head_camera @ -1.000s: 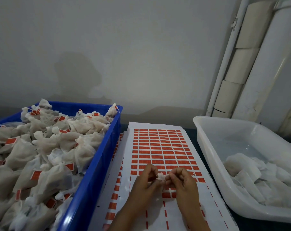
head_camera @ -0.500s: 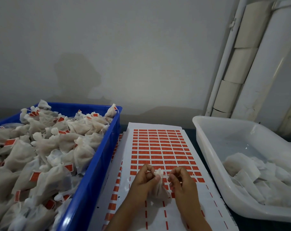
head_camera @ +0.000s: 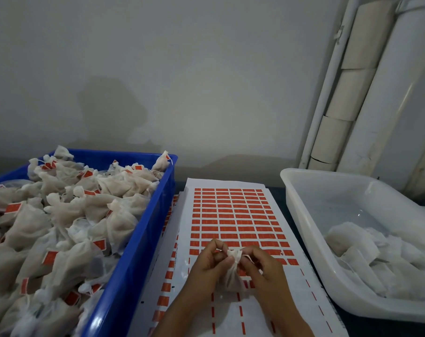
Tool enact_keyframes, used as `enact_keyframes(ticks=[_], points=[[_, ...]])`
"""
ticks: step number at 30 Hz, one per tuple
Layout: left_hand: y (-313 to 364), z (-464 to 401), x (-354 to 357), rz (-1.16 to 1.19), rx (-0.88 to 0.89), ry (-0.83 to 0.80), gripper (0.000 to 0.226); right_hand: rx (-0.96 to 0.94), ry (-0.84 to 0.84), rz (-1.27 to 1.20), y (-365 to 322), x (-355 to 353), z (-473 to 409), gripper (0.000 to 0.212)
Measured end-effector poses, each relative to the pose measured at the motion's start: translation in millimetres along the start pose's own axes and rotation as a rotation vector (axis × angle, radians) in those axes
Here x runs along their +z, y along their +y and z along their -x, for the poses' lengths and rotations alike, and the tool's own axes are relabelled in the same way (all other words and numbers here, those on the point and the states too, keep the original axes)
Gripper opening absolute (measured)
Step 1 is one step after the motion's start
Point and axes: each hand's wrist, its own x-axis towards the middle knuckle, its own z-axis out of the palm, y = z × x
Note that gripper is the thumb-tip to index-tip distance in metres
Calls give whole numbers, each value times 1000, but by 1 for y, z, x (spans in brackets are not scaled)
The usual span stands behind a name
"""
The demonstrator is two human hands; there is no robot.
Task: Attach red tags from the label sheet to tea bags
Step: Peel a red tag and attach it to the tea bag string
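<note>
- A tea bag [head_camera: 232,276] is held between both hands just above the label sheet [head_camera: 233,215], probably so that a tag can be taken and pressed on without a long reach.
- The gathered neck of the bag is pinched by the curled fingers of the left hand [head_camera: 210,263], so the body of the bag hangs down freely toward the sheet.
- The right hand [head_camera: 262,266] is curled close against the same neck, its fingertips narrow; whether a string or a tag is pinched there cannot be told.
- The rows of red tags [head_camera: 230,210] nearest the hands are already stripped to thin red remnants, which suggests the sheet is worked from the near edge outward.
- A blue crate [head_camera: 143,251] is kept on the left, heaped with bags that carry red tags, evidently as the place for finished ones.
- A white tub [head_camera: 301,215] is kept on the right with plain bags in it, evidently as the supply.
- The sheet is laid between the two containers, so each bag can be passed from right to left.
</note>
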Motion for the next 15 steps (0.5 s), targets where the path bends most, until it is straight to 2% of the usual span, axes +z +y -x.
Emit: enact_keyframes(ticks=[6, 9, 15], points=[[2, 0, 2, 2, 22, 31, 10, 32, 45, 64, 2, 1, 1, 4], [3, 2, 4, 2, 32, 21, 19, 60, 97, 100, 4, 3, 1, 7], [1, 1, 6, -86, 38, 74, 18, 141, 135, 57, 4, 8, 0, 8]])
